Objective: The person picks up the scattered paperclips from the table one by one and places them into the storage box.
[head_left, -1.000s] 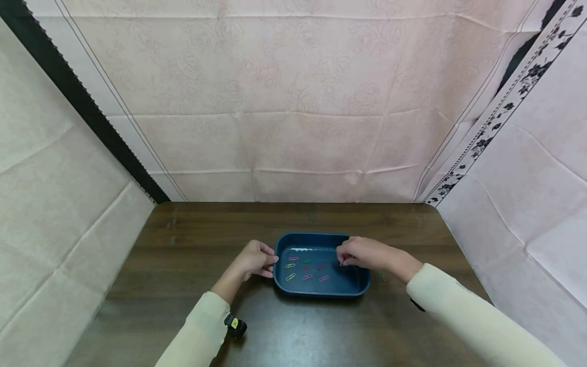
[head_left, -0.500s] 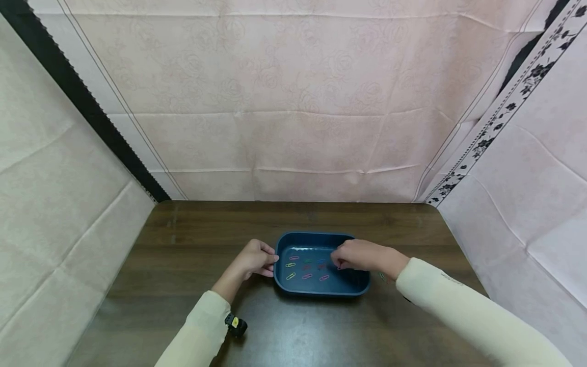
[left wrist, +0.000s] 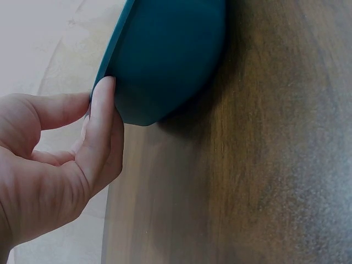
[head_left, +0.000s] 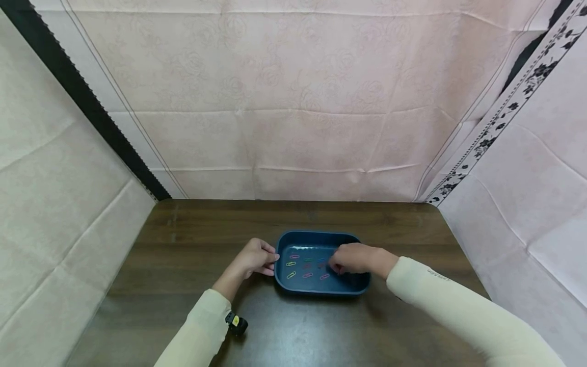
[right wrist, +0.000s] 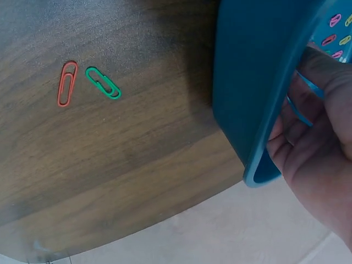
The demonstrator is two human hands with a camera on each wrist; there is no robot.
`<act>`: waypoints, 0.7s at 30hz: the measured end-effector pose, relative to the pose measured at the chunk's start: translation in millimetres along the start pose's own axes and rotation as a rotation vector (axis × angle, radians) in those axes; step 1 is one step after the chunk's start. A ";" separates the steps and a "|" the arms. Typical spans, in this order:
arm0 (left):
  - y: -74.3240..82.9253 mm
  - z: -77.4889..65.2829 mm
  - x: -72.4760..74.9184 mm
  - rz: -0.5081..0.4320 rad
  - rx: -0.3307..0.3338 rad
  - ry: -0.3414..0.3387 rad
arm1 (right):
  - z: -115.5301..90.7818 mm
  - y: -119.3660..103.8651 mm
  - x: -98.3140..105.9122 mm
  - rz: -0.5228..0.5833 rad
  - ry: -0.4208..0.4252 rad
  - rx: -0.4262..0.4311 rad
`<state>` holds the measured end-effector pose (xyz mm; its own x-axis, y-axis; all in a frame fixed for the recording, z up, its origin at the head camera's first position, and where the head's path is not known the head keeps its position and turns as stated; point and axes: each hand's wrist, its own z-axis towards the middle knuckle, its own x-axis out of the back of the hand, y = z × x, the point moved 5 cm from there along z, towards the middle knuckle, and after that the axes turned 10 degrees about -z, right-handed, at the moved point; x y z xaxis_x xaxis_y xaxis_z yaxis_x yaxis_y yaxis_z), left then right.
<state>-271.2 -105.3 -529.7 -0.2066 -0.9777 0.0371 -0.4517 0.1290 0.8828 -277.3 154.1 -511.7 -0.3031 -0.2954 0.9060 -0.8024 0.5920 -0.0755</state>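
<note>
A dark blue rectangular tray stands on the table. My left hand pinches its left rim between thumb and fingers, as the left wrist view also shows on the tray wall. My right hand reaches over the right side into the tray with curled fingers. Its fingertips are hidden, so I cannot tell whether anything is between them. Several coloured paper clips lie spaced out on the tray floor, among them a yellow paper clip and a pink paper clip. Some lie close to the right fingertips.
In the right wrist view, a red paper clip and a green paper clip lie on the wooden table, outside the tray. Pale patterned cloth hangs behind the table and along both sides.
My right hand has moved leftward inside the tray, toward the paper clips, and now covers the blue one. The left hand keeps its hold on the rim.
</note>
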 end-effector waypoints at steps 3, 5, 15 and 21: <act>-0.2 0.2 -0.2 -0.002 -0.001 -0.003 | 2.8 -0.4 -4.2 -0.027 -0.020 -0.009; -0.3 0.7 -0.3 -0.002 0.000 -0.003 | 4.5 -1.1 -6.5 -0.047 -0.015 -0.009; -0.4 0.9 -0.6 -0.015 0.002 -0.004 | 9.0 -2.1 -10.3 -0.134 0.001 -0.047; 0.2 0.3 -0.3 -0.010 0.001 -0.004 | 5.5 -0.3 -5.3 -0.062 0.014 -0.056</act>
<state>-271.4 -104.9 -529.7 -0.2051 -0.9784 0.0265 -0.4547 0.1192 0.8827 -278.3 151.4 -518.8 -0.2466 -0.3221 0.9140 -0.7891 0.6142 0.0036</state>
